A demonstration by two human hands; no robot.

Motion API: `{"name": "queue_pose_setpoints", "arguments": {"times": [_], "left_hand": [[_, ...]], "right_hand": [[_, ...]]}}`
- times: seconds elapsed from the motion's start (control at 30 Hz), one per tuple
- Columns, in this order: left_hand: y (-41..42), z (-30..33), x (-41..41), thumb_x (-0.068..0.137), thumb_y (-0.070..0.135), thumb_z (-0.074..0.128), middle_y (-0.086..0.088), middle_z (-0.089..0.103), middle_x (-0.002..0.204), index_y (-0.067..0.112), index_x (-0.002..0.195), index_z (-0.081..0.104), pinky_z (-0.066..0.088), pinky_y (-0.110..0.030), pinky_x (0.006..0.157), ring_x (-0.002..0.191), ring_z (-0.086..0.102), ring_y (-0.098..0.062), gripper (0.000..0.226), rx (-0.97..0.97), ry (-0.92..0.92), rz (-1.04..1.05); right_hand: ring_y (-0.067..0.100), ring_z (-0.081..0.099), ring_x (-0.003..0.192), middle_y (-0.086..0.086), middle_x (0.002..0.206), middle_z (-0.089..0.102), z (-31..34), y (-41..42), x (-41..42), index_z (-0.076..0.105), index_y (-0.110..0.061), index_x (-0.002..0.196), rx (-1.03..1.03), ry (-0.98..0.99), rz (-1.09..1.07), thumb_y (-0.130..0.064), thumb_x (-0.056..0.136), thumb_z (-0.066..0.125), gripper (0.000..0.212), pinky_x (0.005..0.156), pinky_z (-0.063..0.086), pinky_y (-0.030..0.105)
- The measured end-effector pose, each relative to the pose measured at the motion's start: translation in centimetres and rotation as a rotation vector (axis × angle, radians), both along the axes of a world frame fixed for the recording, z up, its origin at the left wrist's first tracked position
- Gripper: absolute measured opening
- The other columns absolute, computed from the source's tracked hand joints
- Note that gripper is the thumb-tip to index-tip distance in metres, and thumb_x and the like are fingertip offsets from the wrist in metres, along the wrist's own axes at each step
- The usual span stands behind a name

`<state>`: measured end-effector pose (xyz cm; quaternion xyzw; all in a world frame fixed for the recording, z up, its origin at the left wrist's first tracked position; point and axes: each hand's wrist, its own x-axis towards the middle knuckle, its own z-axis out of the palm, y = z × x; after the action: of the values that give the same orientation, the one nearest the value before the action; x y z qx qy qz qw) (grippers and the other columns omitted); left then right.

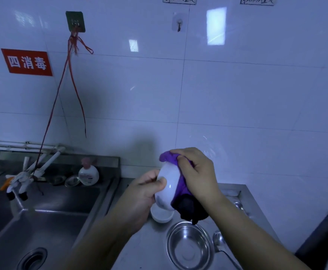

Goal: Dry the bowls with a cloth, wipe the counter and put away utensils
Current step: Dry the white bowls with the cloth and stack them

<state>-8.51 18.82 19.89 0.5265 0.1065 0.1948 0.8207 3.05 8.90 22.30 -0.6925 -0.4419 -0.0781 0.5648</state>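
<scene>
White bowl [168, 187] is held in the air above the worktop [149, 248], tipped on its side: base faces left, mouth faces right. Left hand [145, 193] has its grip around the bowl's base, thumb on the outer wall. Right hand [195, 175] grips a purple cloth [178, 189] pressed into the bowl's mouth; cloth hangs down below. On the steel worktop: a second white bowl [162, 216] directly beneath, a steel bowl [188, 248] nearer, a spoon [220, 245] just right of it. Steel sink [42, 217] lies left; white tiled wall [237, 94] stands beyond.
</scene>
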Motion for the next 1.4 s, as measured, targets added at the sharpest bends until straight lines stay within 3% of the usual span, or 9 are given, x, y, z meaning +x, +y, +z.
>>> {"name": "queue_pose_setpoints", "arguments": {"times": [0.1, 0.27, 0.43, 0.6, 0.77, 0.93, 1.1, 1.2, 1.4], "left_hand": [[0.4, 0.2, -0.1, 0.076, 0.012, 0.062, -0.023, 0.068, 0.099, -0.007, 0.105, 0.059, 0.055, -0.035, 0.068, 0.084, 0.066, -0.029, 0.035, -0.025, -0.029, -0.028], [0.6, 0.8, 0.0, 0.076, 0.009, 0.056, -0.016, 0.072, 0.097, 0.001, 0.096, 0.063, 0.058, -0.031, 0.062, 0.083, 0.071, -0.023, 0.023, -0.258, -0.126, 0.019], [0.1, 1.2, 0.5, 0.076, 0.009, 0.054, -0.016, 0.073, 0.099, 0.003, 0.098, 0.061, 0.058, -0.032, 0.061, 0.084, 0.072, -0.023, 0.023, -0.380, -0.125, 0.055], [0.0, 1.9, 1.0, 0.094, 0.013, 0.046, -0.023, 0.062, 0.121, -0.004, 0.129, 0.050, 0.054, -0.037, 0.088, 0.106, 0.063, -0.030, 0.039, -0.491, -0.051, 0.105], [-0.4, 2.6, 1.3, 0.091, 0.015, 0.051, -0.018, 0.073, 0.080, -0.005, 0.083, 0.073, 0.059, -0.027, 0.055, 0.065, 0.071, -0.021, 0.031, -0.530, -0.021, 0.098], [-0.8, 2.9, 1.2, 0.098, 0.022, 0.041, -0.030, 0.067, 0.098, -0.017, 0.103, 0.061, 0.060, -0.039, 0.067, 0.077, 0.071, -0.032, 0.045, -0.642, -0.004, -0.016], [-0.9, 2.2, 1.3, 0.097, 0.015, 0.045, -0.027, 0.070, 0.092, -0.012, 0.098, 0.065, 0.059, -0.034, 0.054, 0.071, 0.072, -0.030, 0.033, -0.683, -0.043, 0.074], [-0.8, 1.5, 1.3, 0.097, 0.014, 0.045, -0.026, 0.069, 0.101, -0.009, 0.103, 0.062, 0.060, -0.040, 0.062, 0.079, 0.072, -0.032, 0.029, -0.697, -0.056, 0.088], [-0.5, 0.1, 0.9, 0.085, 0.018, 0.054, -0.017, 0.071, 0.105, -0.001, 0.083, 0.076, 0.055, -0.044, 0.087, 0.095, 0.070, -0.026, 0.030, -0.578, -0.078, 0.024]], "right_hand": [[0.005, 0.063, 0.097, -0.014, 0.095, 0.072, 0.2, -0.2, 1.0, 0.076, -0.030, 0.085, 0.048, 0.345, 0.040, -0.008, 0.091, 0.046, 0.038, 0.081, 0.047, 0.018], [-0.003, 0.054, 0.107, -0.012, 0.112, 0.061, -2.4, -0.2, -0.4, 0.068, -0.032, 0.112, 0.150, 0.307, -0.085, -0.013, 0.097, 0.046, 0.032, 0.096, 0.043, 0.022], [0.006, 0.045, 0.116, -0.025, 0.120, 0.046, -3.3, 0.4, -1.7, 0.053, -0.038, 0.124, 0.181, -0.044, -0.131, -0.014, 0.094, 0.042, 0.041, 0.099, 0.032, 0.011], [0.011, 0.043, 0.116, 0.001, 0.123, 0.052, -3.8, 0.6, -2.2, 0.063, -0.010, 0.121, 0.161, -0.514, -0.181, -0.004, 0.089, 0.043, 0.038, 0.099, 0.035, 0.020], [0.022, 0.049, 0.110, 0.006, 0.119, 0.049, -5.2, 0.7, -1.7, 0.069, -0.005, 0.111, 0.202, -0.739, -0.260, -0.006, 0.088, 0.055, 0.027, 0.090, 0.043, 0.035], [0.026, 0.049, 0.113, 0.005, 0.123, 0.049, -6.6, 0.1, -2.2, 0.069, -0.023, 0.111, 0.196, -0.889, -0.231, -0.018, 0.102, 0.036, 0.035, 0.092, 0.043, 0.042], [0.030, 0.044, 0.116, 0.008, 0.118, 0.046, -7.0, -0.1, -1.8, 0.071, -0.022, 0.105, 0.308, -0.742, -0.298, -0.023, 0.103, 0.042, 0.029, 0.102, 0.038, 0.037], [0.034, 0.040, 0.122, 0.010, 0.125, 0.042, -7.5, -0.3, -1.7, 0.060, -0.019, 0.109, 0.340, -0.518, -0.239, -0.018, 0.101, 0.036, 0.025, 0.109, 0.031, 0.034], [0.008, 0.049, 0.114, 0.015, 0.119, 0.051, -5.8, -0.8, -0.9, 0.059, -0.024, 0.110, 0.437, 0.124, -0.111, -0.004, 0.093, 0.036, 0.035, 0.100, 0.037, 0.018]]}}
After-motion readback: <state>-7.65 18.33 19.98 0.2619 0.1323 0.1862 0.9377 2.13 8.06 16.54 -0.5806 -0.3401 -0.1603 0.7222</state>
